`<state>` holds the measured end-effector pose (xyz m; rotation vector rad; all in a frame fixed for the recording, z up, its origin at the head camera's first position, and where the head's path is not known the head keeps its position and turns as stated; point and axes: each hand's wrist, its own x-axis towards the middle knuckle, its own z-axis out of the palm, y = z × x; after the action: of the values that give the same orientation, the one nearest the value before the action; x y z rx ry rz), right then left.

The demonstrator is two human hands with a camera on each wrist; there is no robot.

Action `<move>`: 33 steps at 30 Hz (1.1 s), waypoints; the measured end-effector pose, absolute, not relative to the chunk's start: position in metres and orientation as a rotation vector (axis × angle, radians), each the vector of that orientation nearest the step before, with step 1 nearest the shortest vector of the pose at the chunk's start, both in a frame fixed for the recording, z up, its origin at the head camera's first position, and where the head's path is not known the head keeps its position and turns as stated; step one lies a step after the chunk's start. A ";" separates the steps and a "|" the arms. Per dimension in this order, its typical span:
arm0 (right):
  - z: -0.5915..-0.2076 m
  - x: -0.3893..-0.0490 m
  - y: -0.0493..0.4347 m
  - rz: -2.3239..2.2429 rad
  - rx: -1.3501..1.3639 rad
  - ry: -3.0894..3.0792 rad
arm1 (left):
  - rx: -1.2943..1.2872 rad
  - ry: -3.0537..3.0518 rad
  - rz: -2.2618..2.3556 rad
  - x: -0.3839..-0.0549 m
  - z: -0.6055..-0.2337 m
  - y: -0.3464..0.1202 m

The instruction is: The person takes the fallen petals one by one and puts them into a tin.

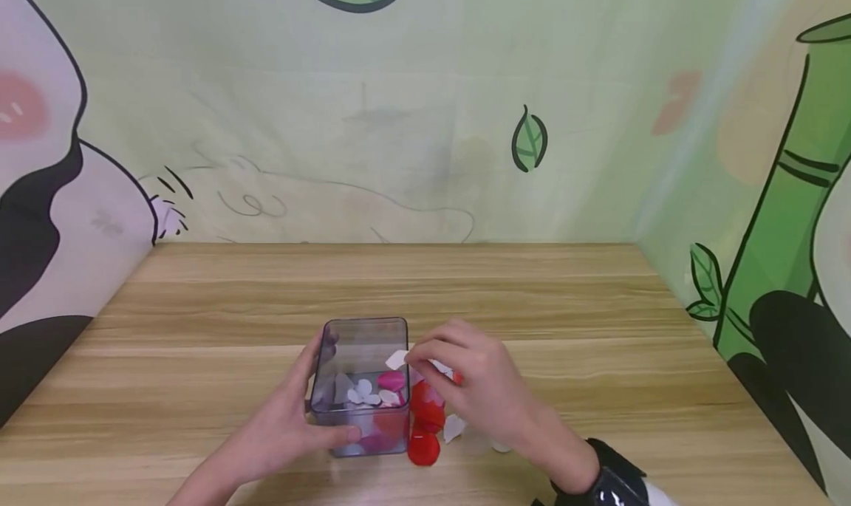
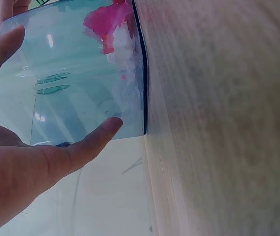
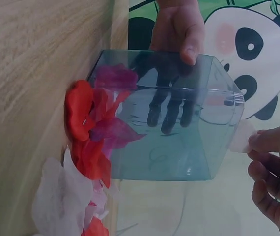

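Note:
A clear bluish plastic box (image 1: 362, 343) stands on the table, its top uncovered. My left hand (image 1: 282, 428) grips it from the left, thumb along the near wall. Between the thumb and fingertips of my right hand (image 1: 488, 380) is a pinched white petal (image 1: 397, 360), held at the box's right rim. In the right wrist view, the petal (image 3: 239, 137) appears just past the box's rim. Inside the box lie white petals (image 1: 363, 393) and a magenta petal (image 1: 391, 380). The left wrist view shows the left thumb and a finger (image 2: 98, 140) spread against the box wall.
Beside the box's right wall lies a loose heap of red petals (image 1: 424, 448), with white petals (image 1: 454, 428) among and next to them, partly under my right hand. A wood-grain table (image 1: 199, 299) reaches back to a green backdrop (image 1: 412, 122) with panda and bamboo drawings.

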<state>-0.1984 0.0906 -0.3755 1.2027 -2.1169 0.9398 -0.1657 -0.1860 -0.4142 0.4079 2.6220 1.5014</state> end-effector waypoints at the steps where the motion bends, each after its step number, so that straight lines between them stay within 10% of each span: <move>1: -0.376 -0.198 0.090 0.936 1.209 -2.116 | 0.405 2.619 1.501 -0.166 -0.414 -0.186; 33: -0.393 -0.199 0.142 0.677 1.029 -2.871 | 0.433 2.600 1.534 -0.164 -0.416 -0.185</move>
<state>-0.1991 0.1424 -0.3926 1.0289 -2.8707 0.6766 -0.1644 -0.1848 -0.4158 0.4333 2.5996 1.5339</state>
